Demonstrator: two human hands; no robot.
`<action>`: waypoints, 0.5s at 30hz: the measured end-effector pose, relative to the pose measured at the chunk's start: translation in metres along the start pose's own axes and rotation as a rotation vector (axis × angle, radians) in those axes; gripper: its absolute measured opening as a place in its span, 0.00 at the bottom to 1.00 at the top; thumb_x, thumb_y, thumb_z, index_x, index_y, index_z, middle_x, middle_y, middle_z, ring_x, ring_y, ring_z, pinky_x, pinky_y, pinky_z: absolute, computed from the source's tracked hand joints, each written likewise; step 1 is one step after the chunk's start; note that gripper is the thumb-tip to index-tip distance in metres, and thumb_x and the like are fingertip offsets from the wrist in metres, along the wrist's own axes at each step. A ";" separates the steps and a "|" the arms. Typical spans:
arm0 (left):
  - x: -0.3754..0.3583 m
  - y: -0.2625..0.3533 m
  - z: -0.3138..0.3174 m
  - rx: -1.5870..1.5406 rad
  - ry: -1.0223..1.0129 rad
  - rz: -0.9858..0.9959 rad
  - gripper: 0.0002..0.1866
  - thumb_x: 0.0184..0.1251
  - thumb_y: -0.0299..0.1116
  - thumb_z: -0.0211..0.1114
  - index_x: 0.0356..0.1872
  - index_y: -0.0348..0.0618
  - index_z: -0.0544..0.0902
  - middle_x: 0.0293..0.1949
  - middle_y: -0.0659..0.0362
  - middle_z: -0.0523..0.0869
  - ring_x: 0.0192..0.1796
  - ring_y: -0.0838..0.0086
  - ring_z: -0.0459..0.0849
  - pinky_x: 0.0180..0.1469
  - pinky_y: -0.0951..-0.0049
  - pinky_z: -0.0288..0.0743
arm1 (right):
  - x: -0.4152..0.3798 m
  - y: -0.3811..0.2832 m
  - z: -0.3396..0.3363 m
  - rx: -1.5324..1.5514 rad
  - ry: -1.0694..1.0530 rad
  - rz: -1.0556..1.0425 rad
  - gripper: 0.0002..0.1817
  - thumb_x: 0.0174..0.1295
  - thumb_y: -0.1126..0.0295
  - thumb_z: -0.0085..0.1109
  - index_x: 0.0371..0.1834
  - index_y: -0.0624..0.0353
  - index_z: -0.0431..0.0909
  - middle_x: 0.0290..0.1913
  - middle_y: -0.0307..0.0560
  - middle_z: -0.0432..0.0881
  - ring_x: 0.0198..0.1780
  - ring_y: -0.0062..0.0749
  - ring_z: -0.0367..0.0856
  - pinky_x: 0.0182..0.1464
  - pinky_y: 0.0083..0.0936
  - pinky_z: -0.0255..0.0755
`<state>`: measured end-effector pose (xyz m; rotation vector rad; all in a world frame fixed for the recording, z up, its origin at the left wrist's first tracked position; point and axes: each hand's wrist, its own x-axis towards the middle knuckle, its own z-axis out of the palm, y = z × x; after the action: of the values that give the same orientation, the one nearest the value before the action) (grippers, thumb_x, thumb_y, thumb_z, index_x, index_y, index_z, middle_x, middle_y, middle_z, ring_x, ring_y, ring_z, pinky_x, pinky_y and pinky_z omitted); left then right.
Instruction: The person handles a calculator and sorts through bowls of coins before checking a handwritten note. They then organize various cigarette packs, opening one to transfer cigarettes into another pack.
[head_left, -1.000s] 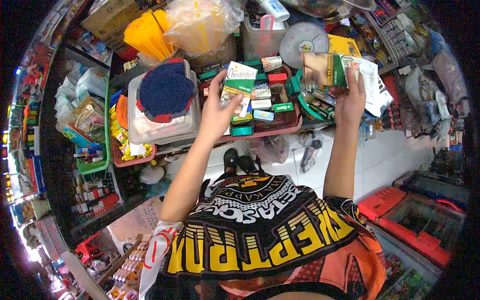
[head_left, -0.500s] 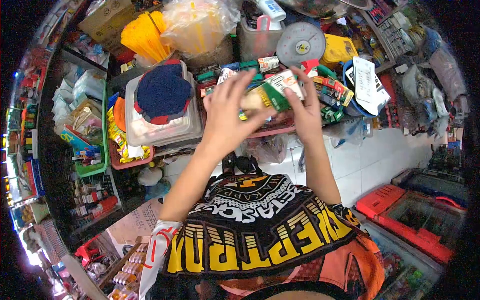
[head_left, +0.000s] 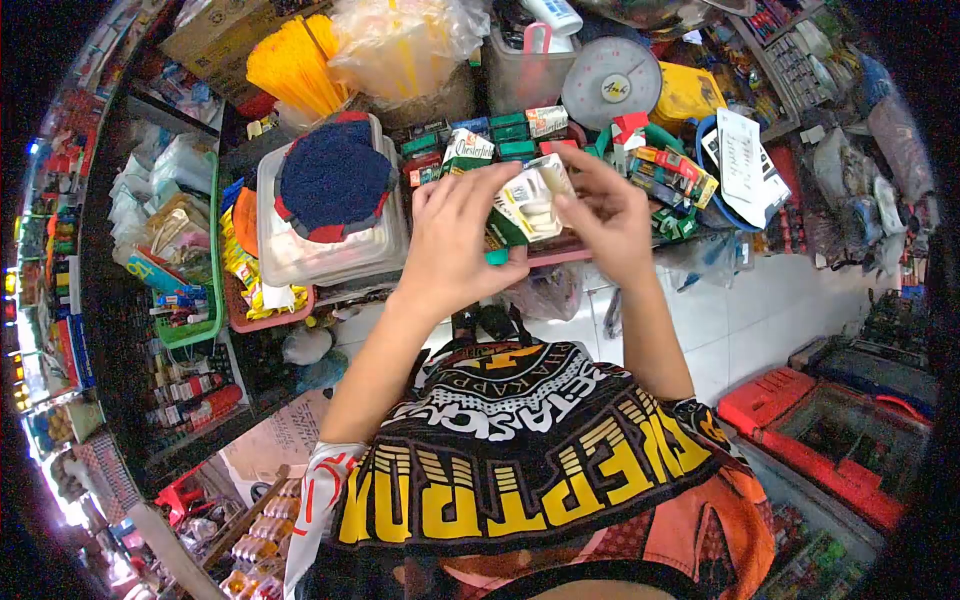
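My left hand (head_left: 452, 238) and my right hand (head_left: 605, 215) meet over the pink tray (head_left: 560, 257) and both grip a green and white cigarette pack (head_left: 526, 207). The pack's lid is up and pale filter tips show inside. The right fingers pinch its upper edge; the left fingers wrap its lower side. Behind the hands, several other cigarette packs (head_left: 468, 150) lie in the tray, one reading Chesterfield.
A clear lidded box with a blue cloth (head_left: 333, 178) stands to the left. A weighing scale (head_left: 610, 82), yellow straws (head_left: 292, 66), a plastic bag (head_left: 405, 45) and a blue bowl with papers (head_left: 742, 160) crowd the back. Red crates (head_left: 800, 420) sit on the tiled floor at right.
The hands were apart, each holding a pack, with the right one off to the right. They came together over the tray, and the pack between them now shows its lid up.
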<state>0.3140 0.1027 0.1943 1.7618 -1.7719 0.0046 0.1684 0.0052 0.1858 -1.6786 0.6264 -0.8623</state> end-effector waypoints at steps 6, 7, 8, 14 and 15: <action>-0.002 -0.005 0.003 -0.563 0.139 0.106 0.36 0.31 0.27 0.66 0.52 0.41 0.67 0.50 0.50 0.72 0.53 0.56 0.71 0.56 0.63 0.64 | 0.001 -0.016 -0.009 0.524 -0.190 0.102 0.23 0.56 0.71 0.55 0.55 0.64 0.67 0.35 0.45 0.79 0.33 0.22 0.79 0.31 0.17 0.75; -0.002 -0.006 0.004 -0.562 0.137 0.107 0.36 0.31 0.27 0.66 0.52 0.41 0.67 0.50 0.50 0.72 0.53 0.56 0.71 0.56 0.63 0.64 | 0.000 -0.017 -0.008 0.526 -0.188 0.102 0.23 0.56 0.71 0.55 0.55 0.64 0.67 0.35 0.45 0.79 0.33 0.22 0.79 0.31 0.17 0.75; -0.002 -0.007 0.003 -0.537 0.143 0.128 0.38 0.32 0.29 0.66 0.54 0.41 0.65 0.49 0.50 0.73 0.51 0.56 0.71 0.54 0.63 0.65 | 0.000 -0.018 -0.008 0.548 -0.196 0.098 0.23 0.55 0.70 0.56 0.55 0.64 0.67 0.37 0.45 0.79 0.34 0.22 0.78 0.31 0.17 0.75; -0.001 -0.003 -0.004 -0.154 0.045 0.032 0.48 0.36 0.38 0.68 0.64 0.41 0.55 0.42 0.50 0.73 0.43 0.55 0.73 0.46 0.63 0.68 | -0.005 -0.016 0.003 0.329 -0.154 0.033 0.24 0.53 0.71 0.59 0.56 0.60 0.69 0.43 0.44 0.77 0.39 0.21 0.76 0.34 0.16 0.72; -0.002 -0.002 -0.002 -0.129 0.045 -0.027 0.50 0.37 0.40 0.68 0.66 0.40 0.52 0.40 0.49 0.73 0.41 0.55 0.73 0.44 0.63 0.68 | -0.004 -0.017 0.008 0.223 -0.131 0.055 0.24 0.52 0.71 0.59 0.55 0.59 0.70 0.45 0.44 0.76 0.40 0.20 0.75 0.34 0.16 0.71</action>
<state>0.3163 0.1048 0.1944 1.6805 -1.6782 -0.0782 0.1721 0.0178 0.2001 -1.4956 0.4664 -0.7473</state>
